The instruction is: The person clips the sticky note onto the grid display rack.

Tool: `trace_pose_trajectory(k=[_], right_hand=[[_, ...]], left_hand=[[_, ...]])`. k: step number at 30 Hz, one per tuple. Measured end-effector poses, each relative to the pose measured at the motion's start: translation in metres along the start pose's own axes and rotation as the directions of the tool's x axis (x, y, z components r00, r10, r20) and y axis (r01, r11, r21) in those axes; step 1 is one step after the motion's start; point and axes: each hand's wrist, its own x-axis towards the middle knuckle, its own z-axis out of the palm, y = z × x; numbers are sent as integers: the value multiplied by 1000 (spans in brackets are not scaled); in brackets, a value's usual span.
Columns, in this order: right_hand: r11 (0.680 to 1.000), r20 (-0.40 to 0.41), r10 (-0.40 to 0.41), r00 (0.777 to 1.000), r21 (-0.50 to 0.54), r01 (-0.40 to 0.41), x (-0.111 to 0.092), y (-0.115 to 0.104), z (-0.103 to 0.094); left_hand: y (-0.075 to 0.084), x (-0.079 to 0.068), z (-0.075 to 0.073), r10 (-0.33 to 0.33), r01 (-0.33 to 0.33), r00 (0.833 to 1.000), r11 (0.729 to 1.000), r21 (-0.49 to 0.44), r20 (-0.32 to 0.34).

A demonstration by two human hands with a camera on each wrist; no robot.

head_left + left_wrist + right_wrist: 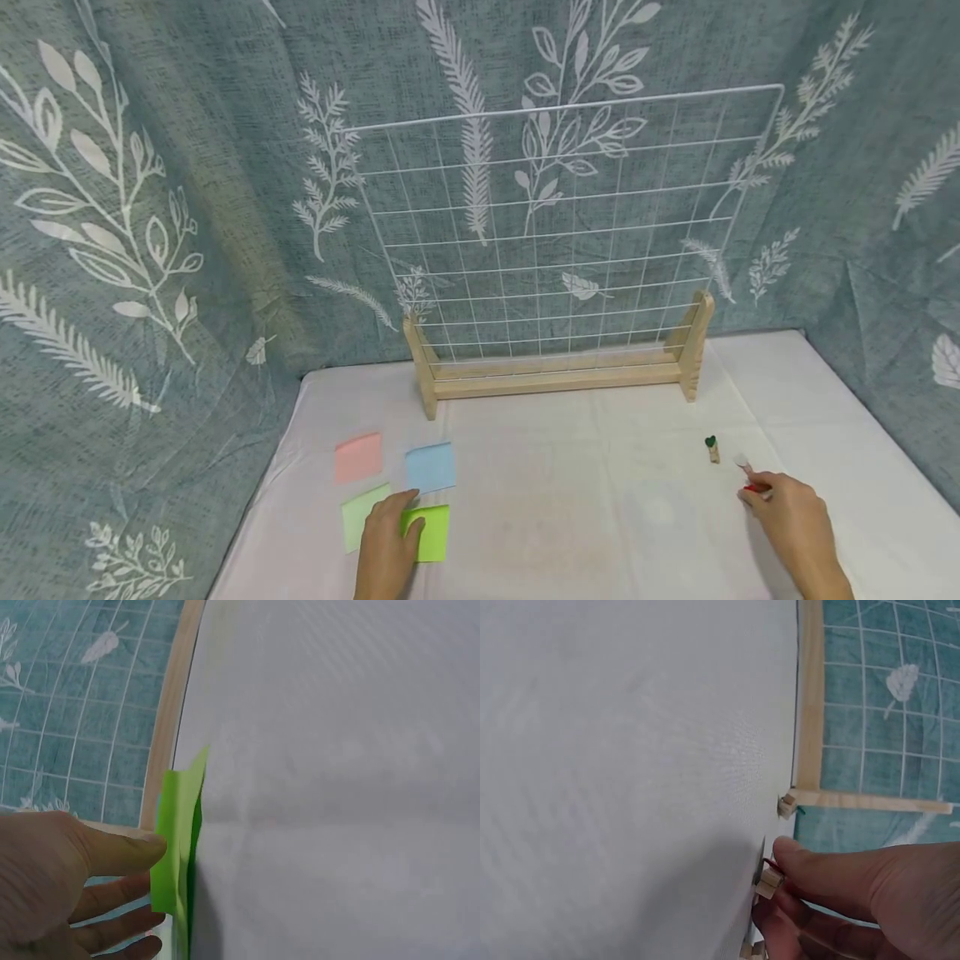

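Note:
In the head view my left hand [387, 537] is at the bright green sticky note [432, 534], its thumb over the note and its index fingertip near the far edge. A gap shows between thumb and index. The left wrist view has the thumb against the raised edge of the green note [180, 847], the fingers behind it. My right hand [791, 508] pinches a small wooden clothespin with a red ornament [756, 487] between thumb and index. A white-topped clothespin [742, 460] is right at those fingertips. A clothespin with a green heart [712, 448] lies farther left.
Pink [358, 458], blue [431, 467] and pale green [363, 510] sticky notes lie around my left hand. A white wire grid [555, 242] stands upright in a wooden base [555, 383] at the back of the white-covered table [555, 500]. Patterned cloth [225, 275] surrounds the table.

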Motion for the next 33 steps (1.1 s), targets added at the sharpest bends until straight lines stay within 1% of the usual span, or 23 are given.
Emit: trace_pose_trajectory(k=[5, 8, 11, 14, 16, 20, 23, 27, 30, 33], right_hand=[[998, 26, 56, 998, -20, -55, 2, -2, -2], [995, 41, 97, 994, -32, -95, 3, -3, -2], [992, 33, 118, 993, -40, -116, 3, -3, -2], [992, 24, 121, 992, -43, -120, 2, -3, -2], [992, 37, 124, 992, -43, -123, 3, -2, -2], [990, 89, 136, 987, -41, -133, 6, -1, -1], [992, 119, 124, 985, -42, -120, 8, -1, -1], [996, 136, 86, 987, -39, -81, 10, -1, -1], [996, 150, 84, 985, -34, -79, 11, -3, -1], [997, 146, 73, 987, -23, -70, 12, -4, -1]], left_hand=[[-6, 0, -3, -53, 52, 998, 999, -10, -44], [-9, -1, -6, -85, 85, 995, 996, 4, -59], [-10, -1, -9, -121, 122, 991, 992, 24, -53], [-10, -2, -10, -140, 141, 989, 989, 31, -42], [-11, -3, -10, -144, 145, 989, 989, 25, -36], [-14, -3, -8, -140, 141, 990, 990, 11, -28], [-16, -3, -8, -135, 135, 990, 991, 14, -33], [-17, -3, -9, -120, 121, 992, 992, 19, -28], [-16, -2, -11, -119, 119, 993, 993, 14, -14], [-13, -1, -11, -121, 121, 993, 993, 12, -18]])
